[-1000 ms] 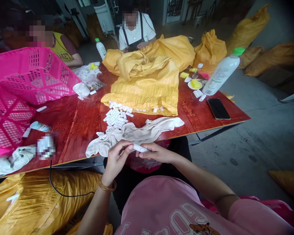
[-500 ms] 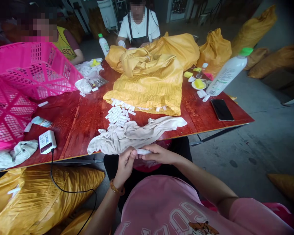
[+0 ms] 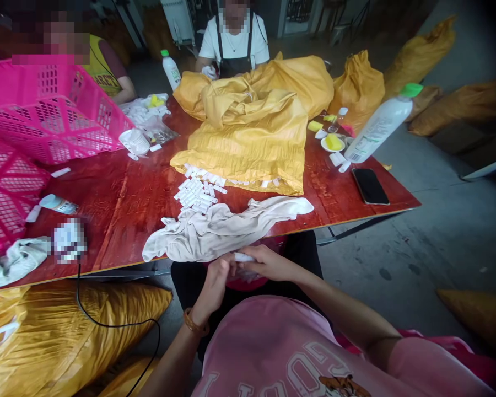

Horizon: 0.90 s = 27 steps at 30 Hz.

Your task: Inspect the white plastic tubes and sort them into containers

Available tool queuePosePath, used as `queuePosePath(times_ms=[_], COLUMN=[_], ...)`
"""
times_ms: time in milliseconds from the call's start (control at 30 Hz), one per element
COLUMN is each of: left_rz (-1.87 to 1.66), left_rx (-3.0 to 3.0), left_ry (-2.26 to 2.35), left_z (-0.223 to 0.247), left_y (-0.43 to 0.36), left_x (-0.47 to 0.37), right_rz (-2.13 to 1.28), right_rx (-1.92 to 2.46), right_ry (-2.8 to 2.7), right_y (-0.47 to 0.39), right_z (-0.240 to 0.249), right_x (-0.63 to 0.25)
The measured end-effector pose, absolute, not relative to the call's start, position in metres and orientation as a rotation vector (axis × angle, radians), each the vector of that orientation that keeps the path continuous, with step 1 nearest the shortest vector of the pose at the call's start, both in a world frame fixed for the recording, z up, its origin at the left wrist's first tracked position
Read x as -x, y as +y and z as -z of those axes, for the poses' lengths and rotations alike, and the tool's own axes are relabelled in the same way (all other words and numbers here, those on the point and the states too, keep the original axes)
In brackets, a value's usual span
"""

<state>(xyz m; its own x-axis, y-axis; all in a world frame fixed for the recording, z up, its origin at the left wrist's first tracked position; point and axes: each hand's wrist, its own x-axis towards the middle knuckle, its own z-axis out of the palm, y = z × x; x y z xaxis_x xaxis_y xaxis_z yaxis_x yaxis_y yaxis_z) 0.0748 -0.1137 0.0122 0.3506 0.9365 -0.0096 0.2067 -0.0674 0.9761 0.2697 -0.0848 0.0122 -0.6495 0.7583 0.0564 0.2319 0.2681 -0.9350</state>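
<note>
My left hand (image 3: 218,278) and my right hand (image 3: 270,263) meet over my lap, just below the table edge. Between them is a small white plastic-looking piece (image 3: 243,257), partly covered by fingers. The right hand pinches it, and the closed fingers of the left hand grip its other end. Beneath the hands, a pink container (image 3: 248,285) is mostly hidden. A crumpled pale cloth (image 3: 198,237) lies along the table edge in front of them, and a pile of small white pieces (image 3: 196,193) spreads behind it.
A large yellow sack (image 3: 248,143) covers the middle of the red table (image 3: 107,204). Pink crates (image 3: 58,110) stand at left. A tall white bottle (image 3: 378,129) and a phone (image 3: 371,186) are at right. Two people sit across. A black cable (image 3: 107,325) hangs at left.
The left thumb and fingers have shifted slightly around the white piece, which sits a little less exposed. The whole view has moved slightly, sliding the table items left.
</note>
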Motion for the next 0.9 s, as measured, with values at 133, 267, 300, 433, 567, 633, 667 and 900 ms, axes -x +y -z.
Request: queuePosePath(times_ms=[133,267,300,433,567,633,667,900], left_rz=[-0.573,-0.694,-0.680,-0.623,-0.520,-0.521,-0.544,-1.071], left_rx=[-1.759,-2.146,-2.273,-2.394,-2.484,-2.496,-2.493,-1.886], left_ry=[0.869,1.341,1.486,1.460,1.313,1.315,1.345,1.536], left_z=[-0.024,-0.019,-0.014,0.007,0.018,0.016,0.013,-0.011], left_y=[-0.079,0.003,0.024,0.085,0.102,0.096,0.090,0.006], left_x=[-0.057,-0.018,-0.008,0.014,0.022,0.024,0.025,0.012], right_rz=[-1.321,-1.118,-1.081,-1.143,-0.471,-0.210,-0.162,-0.226], right_rx=[1.009,1.397,1.460,1.269,1.534,1.680,1.688,1.605], right_ry=[-2.092,-2.202,-2.238,-2.289,-2.290,-2.366,-2.406,-2.517], right_y=[-0.087,-0.092,-0.091,-0.060,0.010,0.044,0.057,0.098], right_z=[0.013,0.049,0.053,0.028,-0.021,-0.033,-0.035,-0.028], right_x=[-0.270,-0.280,-0.287,-0.324,-0.349,-0.345,-0.338,-0.235])
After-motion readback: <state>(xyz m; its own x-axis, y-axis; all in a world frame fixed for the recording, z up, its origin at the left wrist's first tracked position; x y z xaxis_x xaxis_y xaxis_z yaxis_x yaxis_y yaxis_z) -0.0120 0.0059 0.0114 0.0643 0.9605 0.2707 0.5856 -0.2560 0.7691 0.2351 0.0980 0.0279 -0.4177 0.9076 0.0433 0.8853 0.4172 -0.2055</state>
